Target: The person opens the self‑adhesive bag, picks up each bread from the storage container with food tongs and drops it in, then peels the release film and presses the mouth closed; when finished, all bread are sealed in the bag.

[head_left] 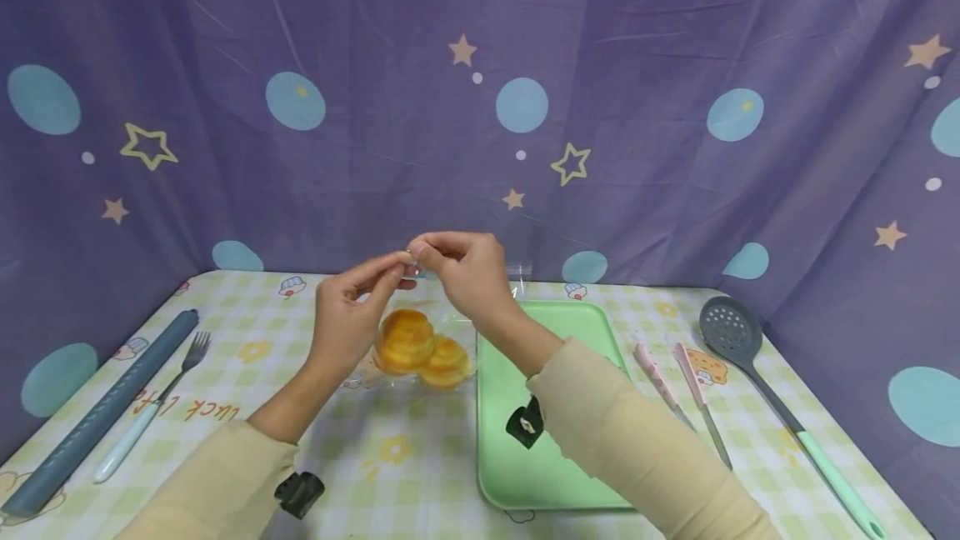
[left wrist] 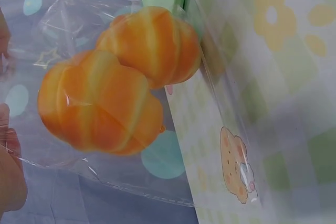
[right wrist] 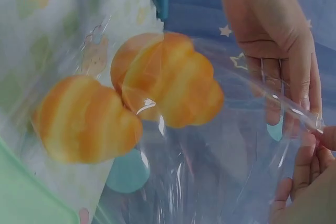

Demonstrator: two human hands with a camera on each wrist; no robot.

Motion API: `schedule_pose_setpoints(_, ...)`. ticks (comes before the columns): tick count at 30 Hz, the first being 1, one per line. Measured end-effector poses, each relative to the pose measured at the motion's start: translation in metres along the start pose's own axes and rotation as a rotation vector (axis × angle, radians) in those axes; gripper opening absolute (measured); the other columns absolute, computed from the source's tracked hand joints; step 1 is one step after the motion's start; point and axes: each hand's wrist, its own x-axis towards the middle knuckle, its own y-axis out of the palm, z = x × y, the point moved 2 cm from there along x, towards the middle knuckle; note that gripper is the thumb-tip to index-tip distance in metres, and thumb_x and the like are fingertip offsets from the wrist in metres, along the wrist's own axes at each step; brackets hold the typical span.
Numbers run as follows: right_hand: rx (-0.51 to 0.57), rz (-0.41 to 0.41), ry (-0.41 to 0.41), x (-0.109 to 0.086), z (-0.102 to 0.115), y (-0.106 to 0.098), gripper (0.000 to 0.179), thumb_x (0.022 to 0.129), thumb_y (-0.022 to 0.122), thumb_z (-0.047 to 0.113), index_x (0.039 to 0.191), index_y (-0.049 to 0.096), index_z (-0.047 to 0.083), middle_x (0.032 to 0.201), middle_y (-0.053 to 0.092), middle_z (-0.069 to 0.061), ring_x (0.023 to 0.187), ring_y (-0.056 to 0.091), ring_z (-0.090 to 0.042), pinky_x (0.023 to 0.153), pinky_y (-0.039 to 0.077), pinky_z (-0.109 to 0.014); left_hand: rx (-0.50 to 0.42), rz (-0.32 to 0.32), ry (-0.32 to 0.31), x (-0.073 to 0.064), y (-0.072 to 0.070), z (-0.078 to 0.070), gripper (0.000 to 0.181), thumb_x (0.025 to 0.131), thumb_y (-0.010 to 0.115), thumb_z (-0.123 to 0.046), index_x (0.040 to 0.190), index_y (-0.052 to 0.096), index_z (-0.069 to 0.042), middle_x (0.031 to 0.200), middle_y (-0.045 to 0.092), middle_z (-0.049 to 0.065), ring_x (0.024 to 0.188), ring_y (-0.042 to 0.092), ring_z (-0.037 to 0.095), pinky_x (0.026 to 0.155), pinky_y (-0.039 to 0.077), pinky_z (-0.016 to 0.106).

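Two golden-brown striped bread rolls [head_left: 405, 342] sit inside a clear plastic bag [right wrist: 247, 135] that hangs at the middle of the table. In the head view my left hand [head_left: 348, 315] pinches the bag's top edge between thumb and fingers. Close against it, my right hand [head_left: 472, 277] pinches the same edge with thumb and forefinger. Side by side, the rolls [left wrist: 100, 108] show in the lower part of the bag in the left wrist view. In the right wrist view the bag's edge stretches toward both hands' fingertips.
A light green tray [head_left: 555, 461] lies right of the bag, partly under my right forearm. Further right are two pink-handled utensils [head_left: 702, 402] and a grey skimmer [head_left: 731, 330]. At the left lie a fork [head_left: 161, 402] and a long blue-grey rod [head_left: 105, 415]. A purple curtain [head_left: 390, 65] stands behind.
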Motion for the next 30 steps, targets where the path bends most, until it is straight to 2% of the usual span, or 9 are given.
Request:
schedule_pose_setpoints(2,0.055,-0.002,0.060,0.000,0.000,0.001,0.017,0.096,0.074,0.018,0.102,0.081,0.005,0.097,0.078,-0.005,0.093,0.068,-0.016,0.084,0.055,-0.031,-0.011,0.001,-0.009,0.000,0.000,0.000,0.021,0.096,0.063,0.009,0.115,0.072,0.010,0.105,0.073,0.025,0.083,0.074,0.009,0.085,0.058,0.026)
schedule_pose_setpoints(6,0.148,-0.002,0.146,0.001,-0.001,0.000,0.018,0.096,0.073,0.018,0.105,0.080,0.004,0.100,0.077,-0.006,0.094,0.069,-0.020,0.093,0.053,-0.038,-0.008,0.003,-0.021,-0.001,-0.001,0.000,0.021,0.098,0.063,0.007,0.115,0.073,0.008,0.105,0.075,0.021,0.084,0.074,0.008,0.084,0.057,0.022)
schedule_pose_setpoints(10,0.219,-0.002,0.166,0.002,-0.002,-0.004,0.023,0.098,0.072,0.020,0.110,0.079,0.002,0.102,0.077,-0.006,0.094,0.069,-0.026,0.097,0.052,-0.040,-0.001,-0.002,-0.036,-0.001,-0.002,0.001,0.021,0.100,0.062,0.003,0.117,0.074,0.005,0.098,0.078,0.008,0.084,0.073,0.008,0.077,0.056,0.019)
schedule_pose_setpoints(13,0.197,0.006,0.092,0.003,-0.004,-0.009,0.024,0.099,0.070,0.021,0.112,0.077,0.001,0.104,0.076,-0.007,0.096,0.070,-0.025,0.097,0.054,-0.037,-0.038,-0.028,-0.064,0.000,-0.005,0.002,0.021,0.100,0.061,0.002,0.117,0.072,0.007,0.093,0.078,-0.002,0.083,0.074,0.008,0.074,0.055,0.020)
schedule_pose_setpoints(15,0.164,0.012,0.025,0.003,-0.006,-0.013,0.024,0.100,0.069,0.019,0.112,0.077,0.000,0.104,0.076,-0.008,0.094,0.071,-0.022,0.094,0.055,-0.033,-0.084,-0.053,-0.085,0.001,-0.007,0.002,0.020,0.101,0.061,0.001,0.116,0.071,0.009,0.091,0.078,-0.004,0.083,0.074,0.010,0.074,0.055,0.021)
schedule_pose_setpoints(19,0.059,0.012,-0.083,0.004,-0.008,-0.020,0.022,0.098,0.071,0.019,0.108,0.077,0.000,0.099,0.076,-0.010,0.081,0.068,-0.017,0.072,0.054,-0.023,-0.166,-0.091,-0.117,0.003,-0.009,0.003,0.018,0.099,0.063,0.000,0.111,0.071,0.011,0.086,0.078,-0.001,0.082,0.075,0.013,0.075,0.055,0.024)
schedule_pose_setpoints(22,-0.018,0.016,-0.128,0.004,-0.008,-0.023,0.018,0.096,0.074,0.018,0.104,0.079,0.002,0.094,0.077,-0.010,0.074,0.065,-0.015,0.062,0.048,-0.024,-0.176,-0.117,-0.129,0.004,-0.010,0.004,0.016,0.098,0.066,0.000,0.106,0.071,0.012,0.083,0.078,0.000,0.079,0.075,0.013,0.074,0.056,0.024)
schedule_pose_setpoints(25,-0.075,0.023,-0.161,0.006,-0.009,-0.025,0.015,0.094,0.075,0.016,0.101,0.079,0.002,0.092,0.077,-0.010,0.077,0.070,-0.014,0.065,0.052,-0.023,-0.148,-0.153,-0.141,0.006,-0.010,0.005,0.016,0.097,0.068,-0.001,0.105,0.072,0.013,0.080,0.077,-0.001,0.074,0.075,0.012,0.071,0.058,0.023)
schedule_pose_setpoints(30,-0.176,0.028,-0.212,0.006,-0.009,-0.030,0.015,0.095,0.075,0.018,0.101,0.079,0.005,0.090,0.077,-0.006,0.074,0.069,-0.017,0.069,0.056,-0.028,-0.127,-0.225,-0.181,0.006,-0.012,0.007,0.021,0.099,0.068,-0.007,0.106,0.072,0.012,0.076,0.076,-0.004,0.071,0.074,0.011,0.069,0.058,0.023)
